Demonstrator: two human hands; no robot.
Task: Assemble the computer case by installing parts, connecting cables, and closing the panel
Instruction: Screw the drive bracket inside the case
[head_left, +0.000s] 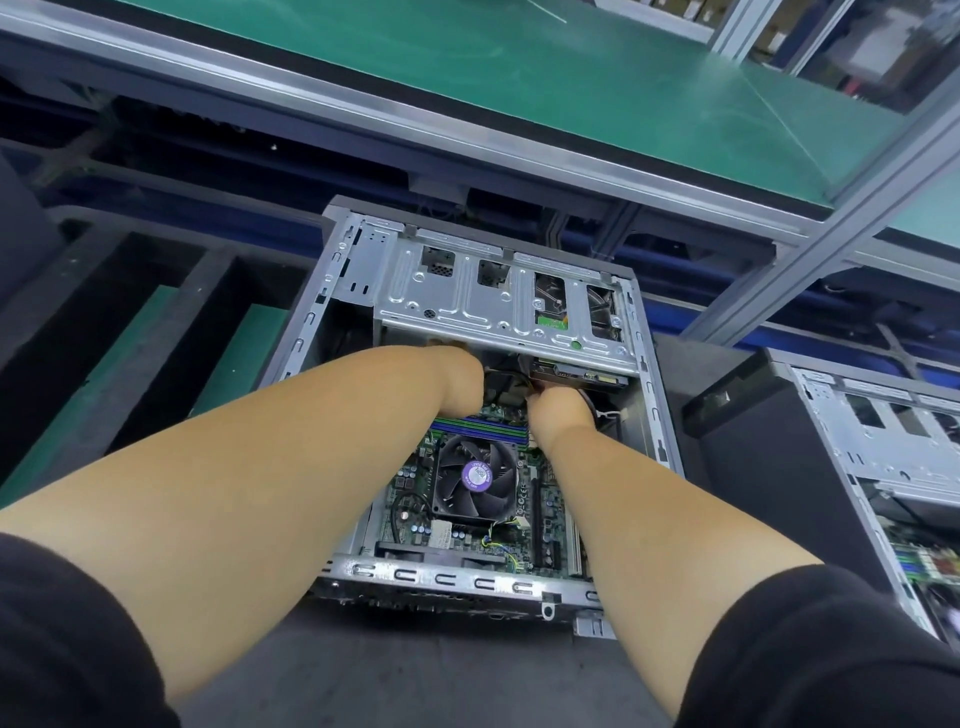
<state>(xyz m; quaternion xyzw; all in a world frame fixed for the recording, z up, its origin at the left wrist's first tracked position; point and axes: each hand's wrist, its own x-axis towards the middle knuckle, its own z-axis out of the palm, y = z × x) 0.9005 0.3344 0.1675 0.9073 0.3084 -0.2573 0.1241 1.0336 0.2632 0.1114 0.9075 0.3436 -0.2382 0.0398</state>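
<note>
Reaching both hands under the silver steel drive cage (498, 296) of the open grey computer case (652, 415), we can't tell left hand (460, 376) or right hand (558, 410) grip; thin black cables (501, 376) there look soft, fragile, so hold by the plug.

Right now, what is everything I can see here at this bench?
computer case: one, silver metal, open, centre
drive cage: one, silver, far end of the case
motherboard: one, green, inside the case
cooler fan: one, black with purple label, on the motherboard
second case: one, silver and black, right edge
shelf mat: one, green, above the case
left hand: one, reaching under the drive cage, fingers hidden
right hand: one, beside the left hand, at dark cables, grip unclear
</note>
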